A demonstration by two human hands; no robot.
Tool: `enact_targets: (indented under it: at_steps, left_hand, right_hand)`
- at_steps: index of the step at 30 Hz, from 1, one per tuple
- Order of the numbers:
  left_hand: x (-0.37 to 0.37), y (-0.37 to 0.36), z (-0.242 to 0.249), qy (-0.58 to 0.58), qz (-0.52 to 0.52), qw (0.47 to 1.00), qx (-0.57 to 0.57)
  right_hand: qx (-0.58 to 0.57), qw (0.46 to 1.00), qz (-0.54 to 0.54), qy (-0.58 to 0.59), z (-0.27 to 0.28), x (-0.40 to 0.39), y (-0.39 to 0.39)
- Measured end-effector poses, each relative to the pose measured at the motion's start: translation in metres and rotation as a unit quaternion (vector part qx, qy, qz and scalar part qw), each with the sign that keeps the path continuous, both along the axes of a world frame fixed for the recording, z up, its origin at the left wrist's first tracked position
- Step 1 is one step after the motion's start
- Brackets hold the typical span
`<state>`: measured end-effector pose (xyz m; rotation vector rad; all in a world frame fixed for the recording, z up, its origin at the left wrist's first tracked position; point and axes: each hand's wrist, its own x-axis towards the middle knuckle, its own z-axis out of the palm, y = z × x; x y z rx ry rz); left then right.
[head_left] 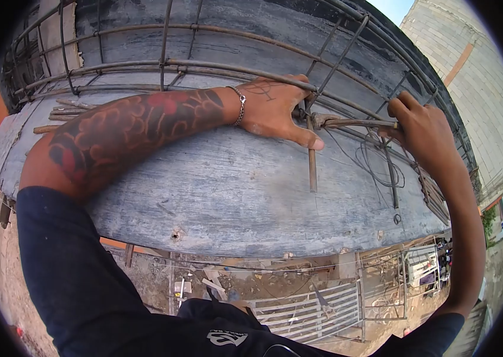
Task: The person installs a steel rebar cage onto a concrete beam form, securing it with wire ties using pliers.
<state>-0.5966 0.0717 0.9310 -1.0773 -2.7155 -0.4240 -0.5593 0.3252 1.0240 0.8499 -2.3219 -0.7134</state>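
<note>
Along the upper part of the view runs a cage of steel reinforcing bars (pixel 228 66). My left hand (pixel 269 113) reaches in from the left, its fingers hooked behind the lower long bar and its thumb resting across a short bar (pixel 313 169) that points down over the board. Some of its fingertips are hidden behind the steel. On the right, my right hand (pixel 423 126) is closed around the handles of a pair of pincers (pixel 352 122). The pincers lie almost level, with their jaws at the crossing of bars beside my left thumb.
Under the cage lies a worn grey board (pixel 216 184). Loops of thin tie wire (pixel 376 163) hang right of centre. Short bar pieces (pixel 433 196) lie at the board's right end. Past its front edge is a drop to the ground, with a white slatted metal frame (pixel 305 309) below.
</note>
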Motion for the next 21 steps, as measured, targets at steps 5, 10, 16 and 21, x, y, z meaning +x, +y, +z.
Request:
enact_targets:
  at_steps: [5, 10, 16, 21]
  left_hand:
    - [-0.001, -0.001, 0.0, 0.009, -0.01, 1.0, 0.011]
    - [-0.001, -0.002, -0.001, 0.016, -0.006, 1.0, 0.02]
    - [-0.001, 0.0, 0.0, 0.009, -0.007, 1.0, 0.013]
    - [-0.001, 0.001, 0.002, -0.017, 0.018, 1.0, -0.009]
  right_hand:
    - [-0.01, 0.968, -0.184, -0.168, 0.01, 0.01, -0.008]
    - [-0.154, 0.933, -0.071, -0.316, 0.004, 0.03, -0.001]
    - [0.0, 0.997, 0.065, -0.046, -0.016, 0.012, 0.033]
    - [0.041, 0.954, 0.206, 0.213, -0.017, 0.01, 0.033]
